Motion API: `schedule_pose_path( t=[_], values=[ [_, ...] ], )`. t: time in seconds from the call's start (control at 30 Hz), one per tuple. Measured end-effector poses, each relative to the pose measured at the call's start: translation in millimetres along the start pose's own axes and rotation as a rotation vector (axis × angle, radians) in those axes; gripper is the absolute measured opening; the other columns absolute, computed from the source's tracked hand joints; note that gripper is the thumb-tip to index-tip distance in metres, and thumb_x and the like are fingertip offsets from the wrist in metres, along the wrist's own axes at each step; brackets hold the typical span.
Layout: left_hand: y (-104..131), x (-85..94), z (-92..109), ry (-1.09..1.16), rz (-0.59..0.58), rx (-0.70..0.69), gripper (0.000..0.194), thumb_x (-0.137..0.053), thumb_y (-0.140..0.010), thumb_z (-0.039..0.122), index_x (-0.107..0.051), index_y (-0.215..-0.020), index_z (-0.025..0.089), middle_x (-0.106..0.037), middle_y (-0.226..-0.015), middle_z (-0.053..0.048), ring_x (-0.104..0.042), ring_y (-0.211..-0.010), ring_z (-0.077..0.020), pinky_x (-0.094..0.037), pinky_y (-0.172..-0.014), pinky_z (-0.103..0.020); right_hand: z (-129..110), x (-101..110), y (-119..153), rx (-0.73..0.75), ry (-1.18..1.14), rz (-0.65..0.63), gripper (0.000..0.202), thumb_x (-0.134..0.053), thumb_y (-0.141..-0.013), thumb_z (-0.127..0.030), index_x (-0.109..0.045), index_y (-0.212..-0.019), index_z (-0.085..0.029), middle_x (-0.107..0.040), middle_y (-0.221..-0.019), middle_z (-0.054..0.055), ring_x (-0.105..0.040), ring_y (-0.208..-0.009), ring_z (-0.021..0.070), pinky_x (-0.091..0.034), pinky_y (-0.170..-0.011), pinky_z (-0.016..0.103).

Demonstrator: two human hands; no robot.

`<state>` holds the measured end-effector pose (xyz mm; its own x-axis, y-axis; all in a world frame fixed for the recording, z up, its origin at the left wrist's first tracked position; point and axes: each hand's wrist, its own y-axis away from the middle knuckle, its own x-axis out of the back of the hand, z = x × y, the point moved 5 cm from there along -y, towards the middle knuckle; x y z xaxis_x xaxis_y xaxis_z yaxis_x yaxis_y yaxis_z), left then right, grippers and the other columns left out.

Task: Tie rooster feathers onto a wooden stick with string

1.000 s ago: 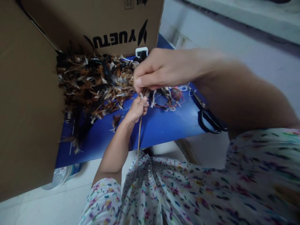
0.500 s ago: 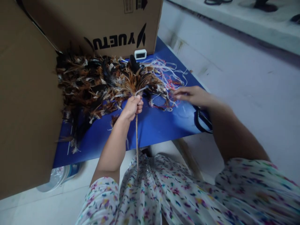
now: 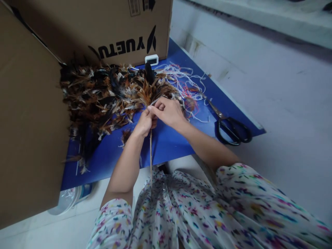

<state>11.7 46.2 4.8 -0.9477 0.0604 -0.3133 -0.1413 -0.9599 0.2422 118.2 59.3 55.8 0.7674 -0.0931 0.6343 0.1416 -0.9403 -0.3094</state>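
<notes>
My left hand (image 3: 145, 123) is wrapped around a thin stick (image 3: 151, 148) just below a tuft of brown and black feathers (image 3: 147, 91), together a feather duster. The stick's lower end reaches down to my floral clothing. My right hand (image 3: 169, 111) meets the left at the base of the tuft, thumb and fingers pinched together on a white plastic string (image 3: 155, 101). The fingers cover most of the string there. Left of the tuft spreads a thick pile of loose feathers (image 3: 95, 93) on the blue table (image 3: 171, 145).
Black-handled scissors (image 3: 220, 117) lie to the right. Behind them are tangled white and red strings (image 3: 184, 81). A small white digital display (image 3: 151, 60) stands before a large cardboard box (image 3: 116, 20). Another cardboard panel (image 3: 28, 121) bounds the left side, a wall (image 3: 272, 103) the right.
My right hand has moved left from beside the scissors to the base of the feather tuft and closed on the string. The scissors now show fully. My left hand keeps its grip.
</notes>
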Motion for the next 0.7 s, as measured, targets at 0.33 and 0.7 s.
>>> schedule_pose_path(
  t=[0.33, 0.7],
  values=[
    [4.2, -5.5, 1.5, -0.066, 0.078, 0.063, 0.027, -0.046, -0.1, 0.025, -0.033, -0.077, 0.021, -0.035, -0.055, 0.009, -0.024, -0.037, -0.0007, -0.012, -0.041, -0.016, 28.3, -15.7, -13.5, -0.109, -0.358, 0.063, 0.016, -0.065, -0.078, -0.03, -0.062, -0.069, -0.017, -0.057, -0.057, -0.002, -0.05, -0.053, 0.0099, -0.038, -0.056, 0.026],
    [3.1, -7.8, -3.3, -0.063, 0.073, 0.093, 0.023, -0.044, -0.1, 0.023, -0.035, -0.079, 0.02, -0.035, -0.055, 0.01, -0.024, -0.037, -0.0009, -0.012, -0.041, -0.015, 32.4, -19.8, -16.8, -0.211, -0.575, 0.055, 0.027, -0.075, -0.075, -0.032, -0.056, -0.061, -0.018, -0.049, -0.047, -0.005, -0.039, -0.043, 0.0058, -0.029, -0.042, 0.021]
  ],
)
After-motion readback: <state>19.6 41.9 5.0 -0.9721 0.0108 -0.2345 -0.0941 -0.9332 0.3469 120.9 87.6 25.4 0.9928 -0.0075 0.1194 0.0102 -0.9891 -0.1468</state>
